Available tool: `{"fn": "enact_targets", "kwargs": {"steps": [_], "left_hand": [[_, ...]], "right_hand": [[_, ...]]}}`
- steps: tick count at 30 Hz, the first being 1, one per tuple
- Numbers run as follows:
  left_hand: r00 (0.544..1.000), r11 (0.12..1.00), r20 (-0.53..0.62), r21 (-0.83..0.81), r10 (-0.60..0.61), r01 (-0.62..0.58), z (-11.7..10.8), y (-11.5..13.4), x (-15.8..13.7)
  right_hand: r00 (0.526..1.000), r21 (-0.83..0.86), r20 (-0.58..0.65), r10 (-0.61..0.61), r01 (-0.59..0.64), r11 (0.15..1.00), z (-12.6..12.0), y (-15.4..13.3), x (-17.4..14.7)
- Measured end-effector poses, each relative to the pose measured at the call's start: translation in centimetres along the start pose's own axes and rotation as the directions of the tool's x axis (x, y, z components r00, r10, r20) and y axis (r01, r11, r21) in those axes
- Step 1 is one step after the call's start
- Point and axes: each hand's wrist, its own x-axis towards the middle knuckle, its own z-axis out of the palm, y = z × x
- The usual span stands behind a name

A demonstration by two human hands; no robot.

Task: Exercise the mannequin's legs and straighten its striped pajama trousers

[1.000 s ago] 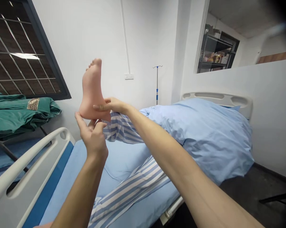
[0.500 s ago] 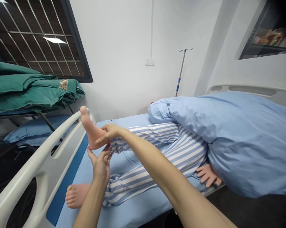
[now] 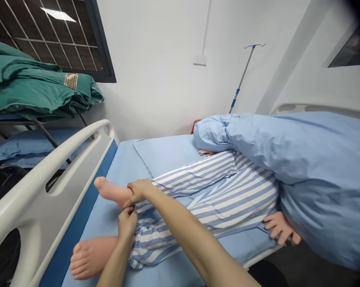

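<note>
A patient manikin lies on the bed in blue-and-white striped trousers [image 3: 215, 205]. My right hand [image 3: 140, 190] is closed round the ankle of its far foot [image 3: 112, 192], just at the trouser cuff. Right below it, my left hand [image 3: 127, 223] has its fingers bent together by the ankle and the cuff; what they grip is hidden. The manikin's near foot [image 3: 88, 257] rests on the sheet, partly behind my left forearm. One manikin hand [image 3: 281, 227] shows at the near bed edge, and fingers of the other peek from under the blue quilt [image 3: 311, 159].
A white footboard [image 3: 75, 159] borders the bed [image 3: 162, 153] on the left. Behind it, a green padded coat or quilt [image 3: 39, 85] is piled on a rack. An IV pole [image 3: 242, 77] stands at the wall on the far side.
The raised far foot has come down and tipped over toward the footboard. My left hand has left the heel and drawn in beside my right hand. The view has shifted slightly.
</note>
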Motion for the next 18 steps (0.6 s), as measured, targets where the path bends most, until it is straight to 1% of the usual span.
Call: {"fn": "enact_targets", "kwargs": {"steps": [1,3,5,8,10,12,14,15,16,18], "left_hand": [[1.0,0.996,0.014,0.084,0.004,-0.005,0.0,0.0,-0.1],[0.996,0.967,0.091,0.252,0.012,-0.035,0.1,0.3,-0.6],[0.984,0.92,0.17,0.374,0.06,-0.121,0.2,0.8,-1.5],[0.964,0.817,0.233,0.526,0.128,-0.235,0.4,1.3,-3.0],[0.959,0.742,0.243,0.614,0.148,-0.27,0.6,1.6,-3.8],[0.96,0.662,0.251,0.7,0.123,-0.268,0.8,1.8,-4.3],[0.96,0.584,0.265,0.768,0.085,-0.264,0.9,1.8,-4.6],[0.961,0.548,0.265,0.793,0.085,-0.267,0.9,1.6,-4.8],[0.959,0.519,0.261,0.809,0.107,-0.278,0.9,1.4,-4.9],[0.941,0.498,0.251,0.8,0.227,-0.334,0.7,0.7,-5.3]], "right_hand": [[1.0,-0.009,-0.001,0.008,-0.008,1.0,0.9,0.1,0.3],[1.0,-0.021,-0.007,0.021,-0.022,1.0,2.5,0.3,0.7],[1.0,-0.024,-0.004,0.031,-0.031,0.999,3.9,0.5,1.0],[1.0,-0.03,-0.001,0.02,-0.02,0.999,5.4,0.7,1.2],[1.0,-0.042,-0.017,0.008,-0.009,0.999,5.9,0.7,1.1],[0.999,-0.058,-0.048,0.004,-0.007,0.998,6.0,0.5,0.5],[0.993,-0.065,-0.12,-0.002,-0.006,0.998,5.8,0.1,-0.7],[0.983,-0.059,-0.185,-0.002,-0.009,0.998,5.7,-0.2,-1.6],[0.964,-0.043,-0.265,0.006,-0.018,0.999,5.6,-0.4,-2.6],[0.904,0.021,-0.424,0.056,-0.052,0.998,5.6,-0.9,-5.2]]}}
